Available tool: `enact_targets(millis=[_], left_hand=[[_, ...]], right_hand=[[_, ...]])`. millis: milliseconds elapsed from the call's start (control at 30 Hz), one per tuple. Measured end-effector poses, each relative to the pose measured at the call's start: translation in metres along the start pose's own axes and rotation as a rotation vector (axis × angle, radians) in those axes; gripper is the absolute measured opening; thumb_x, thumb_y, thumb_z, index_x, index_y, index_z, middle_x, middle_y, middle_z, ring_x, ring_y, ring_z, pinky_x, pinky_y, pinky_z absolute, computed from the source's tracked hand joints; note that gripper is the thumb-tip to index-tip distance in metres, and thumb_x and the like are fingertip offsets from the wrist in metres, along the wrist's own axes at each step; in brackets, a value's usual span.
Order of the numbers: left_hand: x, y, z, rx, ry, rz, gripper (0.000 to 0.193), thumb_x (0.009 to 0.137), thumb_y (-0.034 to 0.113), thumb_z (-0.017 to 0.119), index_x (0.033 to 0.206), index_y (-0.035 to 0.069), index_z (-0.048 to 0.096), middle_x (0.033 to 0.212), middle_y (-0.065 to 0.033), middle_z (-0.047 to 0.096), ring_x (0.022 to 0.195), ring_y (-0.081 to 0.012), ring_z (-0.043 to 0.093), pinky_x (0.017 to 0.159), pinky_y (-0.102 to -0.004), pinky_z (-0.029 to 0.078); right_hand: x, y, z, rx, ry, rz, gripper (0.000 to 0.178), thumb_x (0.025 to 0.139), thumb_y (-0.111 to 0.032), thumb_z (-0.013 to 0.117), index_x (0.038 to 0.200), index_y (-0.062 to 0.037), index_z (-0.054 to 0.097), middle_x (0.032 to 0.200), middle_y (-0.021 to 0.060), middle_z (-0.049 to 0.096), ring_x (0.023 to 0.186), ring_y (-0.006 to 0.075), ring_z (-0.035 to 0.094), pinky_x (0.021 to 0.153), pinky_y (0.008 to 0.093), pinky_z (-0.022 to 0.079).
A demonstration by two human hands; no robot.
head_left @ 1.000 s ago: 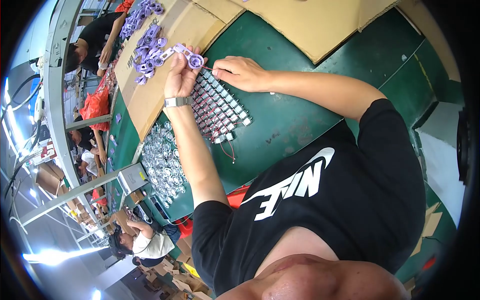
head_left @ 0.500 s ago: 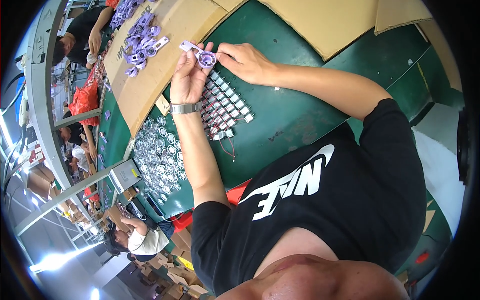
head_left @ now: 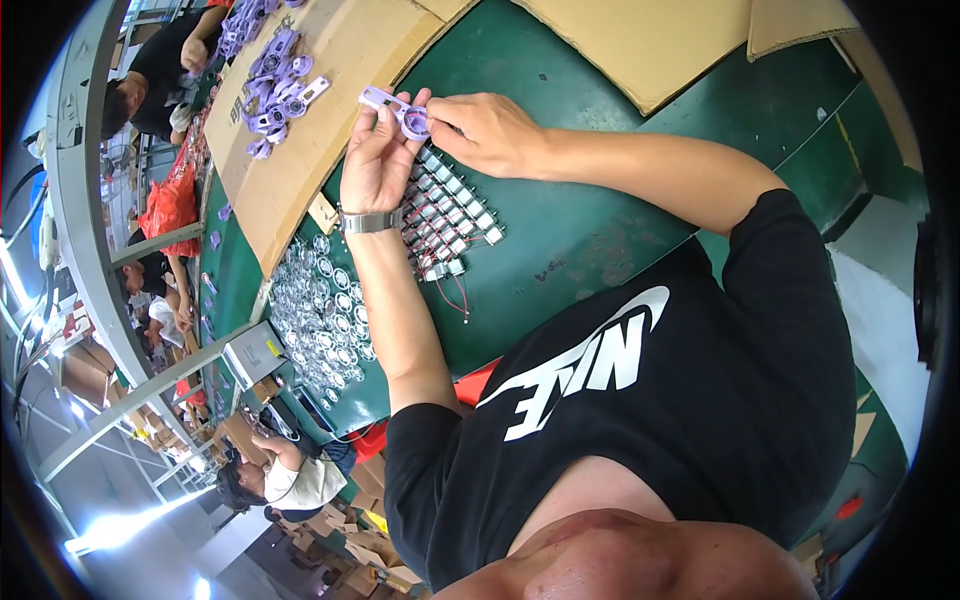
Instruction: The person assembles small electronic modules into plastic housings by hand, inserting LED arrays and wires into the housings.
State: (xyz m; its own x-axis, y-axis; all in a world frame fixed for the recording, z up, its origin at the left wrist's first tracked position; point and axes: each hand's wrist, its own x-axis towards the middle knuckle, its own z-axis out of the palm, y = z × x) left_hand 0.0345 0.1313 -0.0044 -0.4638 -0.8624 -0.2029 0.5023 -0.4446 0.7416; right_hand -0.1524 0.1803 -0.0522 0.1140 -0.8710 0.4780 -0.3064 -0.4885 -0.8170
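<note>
A purple plastic housing [head_left: 383,97], with a slotted handle and a round ring at one end, is gripped in the fingers of my left hand [head_left: 378,165]. My right hand [head_left: 490,135] is closed in a pinch at the ring's right rim; whatever its fingertips hold there is hidden. Just below the hands, rows of small silver motors [head_left: 455,220] with red wires lie on the green table [head_left: 570,225]. Clear round plastic parts [head_left: 320,310] lie heaped left of my left forearm.
More purple housings [head_left: 275,90] are piled on a cardboard sheet [head_left: 310,150] at the far left. Flat cardboard [head_left: 650,45] covers the table's far side. A metal frame [head_left: 80,170] stands along the left. Co-workers [head_left: 165,75] sit beyond it, near a red bag [head_left: 170,205].
My right hand has moved in against the ring, its fingers now bent at the rim. The ring has tilted slightly in my left hand.
</note>
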Motion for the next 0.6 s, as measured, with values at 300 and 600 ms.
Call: enact_targets(millis=[300, 600], left_hand=[[-0.003, 0.002, 0.002, 0.144, -0.068, -0.036, 0.035, 0.102, 0.004, 0.057, 0.135, -0.001, 0.048, 0.126, -0.0180, 0.063, 0.129, -0.0385, 0.056, 0.109, -0.0494, 0.049], [-0.006, -0.006, 0.007, 0.093, -0.036, 0.011, 0.036, 0.101, 0.004, 0.059, 0.135, 0.002, 0.049, 0.124, -0.0152, 0.064, 0.119, -0.0279, 0.062, 0.106, -0.0469, 0.051]], right_hand=[[0.004, -0.007, -0.007, -0.037, -0.130, 0.108, 0.022, 0.103, -0.024, 0.052, 0.101, -0.0024, 0.056, 0.082, 0.0190, 0.068, 0.071, 0.0407, 0.065, 0.061, 0.0495, 0.050], [0.001, 0.001, 0.000, 0.043, 0.079, 0.047, 0.019, 0.101, -0.017, 0.055, 0.111, -0.0022, 0.049, 0.085, 0.0195, 0.069, 0.075, 0.0408, 0.068, 0.064, 0.0478, 0.053]])
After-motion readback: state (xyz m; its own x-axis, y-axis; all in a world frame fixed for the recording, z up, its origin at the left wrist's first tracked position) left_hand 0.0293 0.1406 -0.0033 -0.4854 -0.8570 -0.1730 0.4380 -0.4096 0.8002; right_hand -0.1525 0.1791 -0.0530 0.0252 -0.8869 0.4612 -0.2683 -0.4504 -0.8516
